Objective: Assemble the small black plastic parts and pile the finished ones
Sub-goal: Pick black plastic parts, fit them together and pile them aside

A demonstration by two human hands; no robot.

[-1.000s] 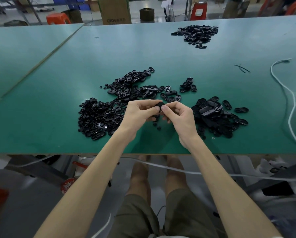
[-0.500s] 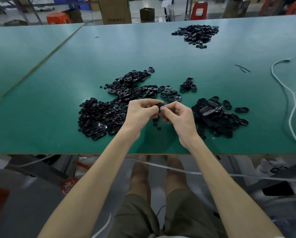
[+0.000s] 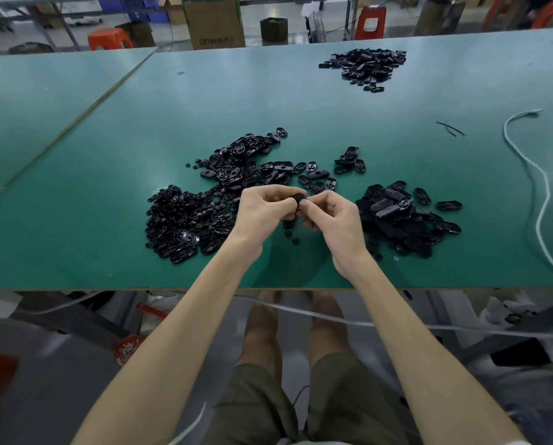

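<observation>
Small black part is pinched between both grips and held just above the surface. Left grip: fingers curled, thumb and forefinger closed on the part's left side. Right grip: curled likewise, fingertips closed on the part's right side. How the pieces mate is hidden by the fingers and cannot be told.

Handling, as judged: hard moulded plastic, very light, stiff, smooth, probably a bit slippery. It is easily dropped or flicked away if squeezed off-centre. It is best taken by its edges or ends with the fingertips, so the faces are left free for pressing together. Any snap tabs are likely thin, so force should be kept straight.

Small loose pieces are heaped left of the part, and oval shells are spread beyond it. A heap of larger pieces, probably finished, lies right of it. Another heap lies far beyond it. A white cable lies well right of it.
</observation>
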